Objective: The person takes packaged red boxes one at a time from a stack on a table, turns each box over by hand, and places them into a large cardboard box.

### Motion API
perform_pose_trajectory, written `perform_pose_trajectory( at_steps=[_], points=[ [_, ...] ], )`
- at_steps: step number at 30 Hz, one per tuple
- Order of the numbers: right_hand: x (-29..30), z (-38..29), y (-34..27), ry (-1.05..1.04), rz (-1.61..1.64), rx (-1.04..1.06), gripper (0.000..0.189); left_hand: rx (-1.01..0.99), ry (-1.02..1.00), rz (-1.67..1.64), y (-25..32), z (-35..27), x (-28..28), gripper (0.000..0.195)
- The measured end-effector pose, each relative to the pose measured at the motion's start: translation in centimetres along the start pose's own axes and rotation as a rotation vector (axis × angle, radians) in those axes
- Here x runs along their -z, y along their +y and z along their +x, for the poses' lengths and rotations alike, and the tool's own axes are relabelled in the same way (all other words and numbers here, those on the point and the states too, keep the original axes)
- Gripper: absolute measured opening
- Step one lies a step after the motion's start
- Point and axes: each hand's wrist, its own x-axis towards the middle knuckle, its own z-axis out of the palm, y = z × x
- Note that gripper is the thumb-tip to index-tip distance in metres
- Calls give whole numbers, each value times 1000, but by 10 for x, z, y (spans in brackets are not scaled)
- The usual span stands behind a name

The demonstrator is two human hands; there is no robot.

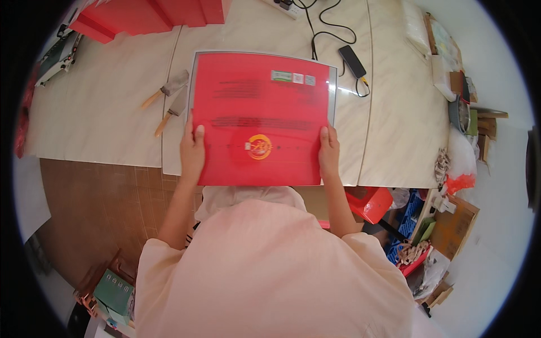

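Observation:
A large flat red printed panel [258, 105] spans the space before my body, over the front edge of the table. It bears dark lines of writing, small label patches at the upper right and a round golden emblem lower down. A grey border [332, 97] shows along its top and sides. My left hand [192, 148] grips the left edge with the thumb on top. On the opposite edge, my right hand [329, 150] holds on the same way. Whether the panel is a sheet or the face of a thin box, I cannot tell. The fingers beneath are hidden.
Left of the panel lie two scrapers [173, 84] with wooden handles. A black device [352, 61] with cables and a white power strip [285, 7] are beyond it. Folded red boxes [148, 17] stand at the far left. Cartons and bags crowd the right wall.

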Motion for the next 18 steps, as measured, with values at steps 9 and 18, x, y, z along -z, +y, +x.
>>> perform_pose_trajectory(
  at_steps=[9, 18],
  points=[
    [-78, -8, -31, 9, -270, 190, 36, 261, -100, -428, 13, 12, 70, 50],
    [-10, 36, -5, 115, -333, 260, 36, -138, -223, -185, 17, 52, -5, 49]
  ],
)
